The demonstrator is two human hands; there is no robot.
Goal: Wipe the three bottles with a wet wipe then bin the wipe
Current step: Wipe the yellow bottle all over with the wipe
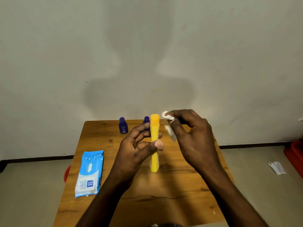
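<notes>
My left hand (139,149) grips a tall yellow bottle (154,159) upright above the wooden table (180,185), thumb across its front and fingers behind. Just right of the bottle's cap, my right hand (195,136) pinches a crumpled white wet wipe (169,126); the wipe hangs beside the bottle, and I cannot tell whether it touches. Two small dark blue bottles stand at the table's far edge: one (123,125) in full view, the other (146,120) partly hidden behind my left fingers and the yellow bottle.
A blue and white pack of wet wipes (89,173) lies on the table's left side. A red object (67,173) shows below the left edge. Another red object (295,158) and a scrap of paper (277,167) lie on the floor at right.
</notes>
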